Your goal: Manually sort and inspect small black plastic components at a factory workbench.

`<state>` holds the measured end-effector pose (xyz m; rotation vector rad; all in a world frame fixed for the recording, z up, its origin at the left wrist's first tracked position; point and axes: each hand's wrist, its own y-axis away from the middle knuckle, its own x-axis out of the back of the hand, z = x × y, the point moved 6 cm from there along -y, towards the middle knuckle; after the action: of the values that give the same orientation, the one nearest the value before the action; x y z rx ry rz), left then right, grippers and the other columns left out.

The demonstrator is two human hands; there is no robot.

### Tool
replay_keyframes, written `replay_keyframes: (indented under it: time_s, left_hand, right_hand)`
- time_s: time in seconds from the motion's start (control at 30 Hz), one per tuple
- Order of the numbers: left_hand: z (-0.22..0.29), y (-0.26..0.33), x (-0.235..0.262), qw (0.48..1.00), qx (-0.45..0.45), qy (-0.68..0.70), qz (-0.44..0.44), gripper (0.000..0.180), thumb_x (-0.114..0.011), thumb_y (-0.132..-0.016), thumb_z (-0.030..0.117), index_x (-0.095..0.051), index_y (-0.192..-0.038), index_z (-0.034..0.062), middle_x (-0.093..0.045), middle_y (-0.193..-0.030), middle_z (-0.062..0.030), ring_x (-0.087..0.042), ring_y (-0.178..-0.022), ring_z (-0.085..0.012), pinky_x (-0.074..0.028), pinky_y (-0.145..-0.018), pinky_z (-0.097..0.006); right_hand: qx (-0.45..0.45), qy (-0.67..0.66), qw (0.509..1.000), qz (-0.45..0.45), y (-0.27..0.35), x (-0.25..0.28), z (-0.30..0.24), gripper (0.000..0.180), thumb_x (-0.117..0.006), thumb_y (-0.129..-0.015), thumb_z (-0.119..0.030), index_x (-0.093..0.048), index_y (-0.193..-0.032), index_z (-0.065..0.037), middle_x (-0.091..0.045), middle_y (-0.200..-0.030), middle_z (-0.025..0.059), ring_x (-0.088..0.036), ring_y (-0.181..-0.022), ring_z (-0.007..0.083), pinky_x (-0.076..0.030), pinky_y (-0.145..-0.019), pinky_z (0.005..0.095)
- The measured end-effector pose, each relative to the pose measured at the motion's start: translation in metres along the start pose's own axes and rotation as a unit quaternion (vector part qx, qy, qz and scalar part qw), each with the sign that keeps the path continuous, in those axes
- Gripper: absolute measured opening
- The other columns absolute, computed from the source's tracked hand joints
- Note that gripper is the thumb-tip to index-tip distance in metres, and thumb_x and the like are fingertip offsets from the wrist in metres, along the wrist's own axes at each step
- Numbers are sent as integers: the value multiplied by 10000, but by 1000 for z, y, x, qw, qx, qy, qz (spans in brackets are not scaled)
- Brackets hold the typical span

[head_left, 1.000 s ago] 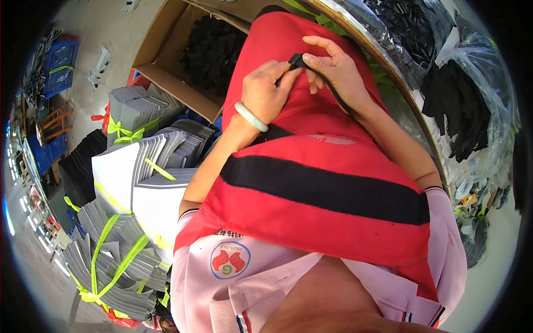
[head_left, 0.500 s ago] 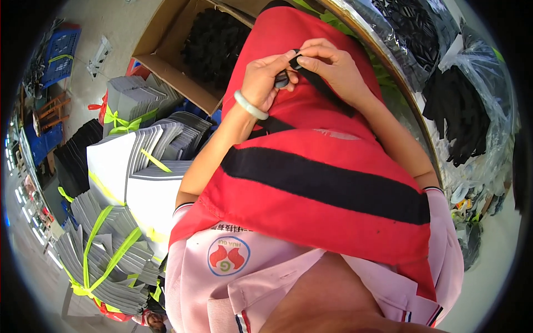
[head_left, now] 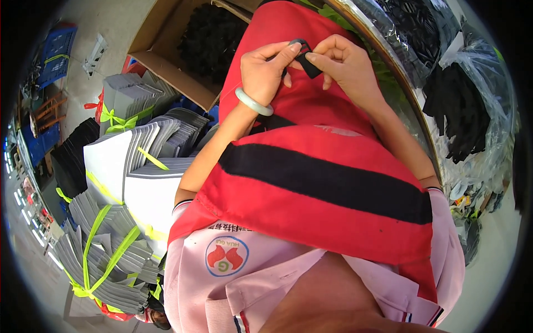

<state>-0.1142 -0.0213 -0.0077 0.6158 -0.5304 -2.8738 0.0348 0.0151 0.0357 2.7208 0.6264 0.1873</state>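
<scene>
Above the red apron (head_left: 311,114) over my lap, both hands are raised close together. My left hand (head_left: 262,71), with a pale bangle at the wrist, pinches a small black slotted buckle (head_left: 300,44) between thumb and fingers. A short piece of black strap (head_left: 311,67) hangs at the buckle's lower right. My right hand (head_left: 348,71) has its thumb and fingertips closed on the edge of this strap. Whether the strap passes through the slots is hidden by the fingers.
Beyond my left hand stands an open cardboard box (head_left: 177,77) with black pieces inside. Stacks of grey sheets (head_left: 105,161) tied with yellow-green strips stand at left. On the right, past a table edge (head_left: 408,83), lie clear plastic bags (head_left: 488,66) and black strips (head_left: 458,114).
The buckle has come up into view between my hands, and the strap now shows as a short flap. My right hand has shifted slightly right, and its fingers have turned downward.
</scene>
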Motion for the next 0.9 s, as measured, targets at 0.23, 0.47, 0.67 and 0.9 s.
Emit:
replay_keyframes:
  time_s: [0.23,0.47,0.67,0.9]
  left_hand:
    - [10,5,-7,989,-135,-64,-15,162,-675,-824,-27,-706,-983,-16,-625,-822,-66,-545,-523,-78,-404,-439,-183]
    - [20,17,-7,975,-179,-106,-77,179,-663,-802,-89,-711,-959,-18,-606,-904,-59,-539,-583,-77,-422,-488,-177]
    - [20,21,-7,982,-134,-98,-92,187,-685,-782,-77,-724,-943,11,-556,-919,-33,-521,-587,-59,-415,-467,-168]
    - [19,24,-6,985,-116,-71,-108,152,-660,-812,-74,-700,-955,-43,-578,-950,-69,-564,-591,-100,-445,-471,-190]
  right_hand:
    - [30,-63,997,46,-6,-4,7,186,-634,-893,-143,-573,-971,14,-612,-733,38,-566,-560,80,-471,-498,206]
    - [-121,-63,981,-140,-8,3,16,237,-615,-915,-229,-639,-986,-5,-574,-713,7,-585,-627,75,-494,-532,213]
    - [29,39,998,-51,-14,12,5,233,-651,-892,-223,-667,-969,-4,-639,-818,14,-580,-668,70,-496,-643,210]
    - [31,-43,998,-40,-16,11,8,159,-642,-900,-154,-631,-957,-5,-663,-872,37,-623,-790,92,-515,-727,231]
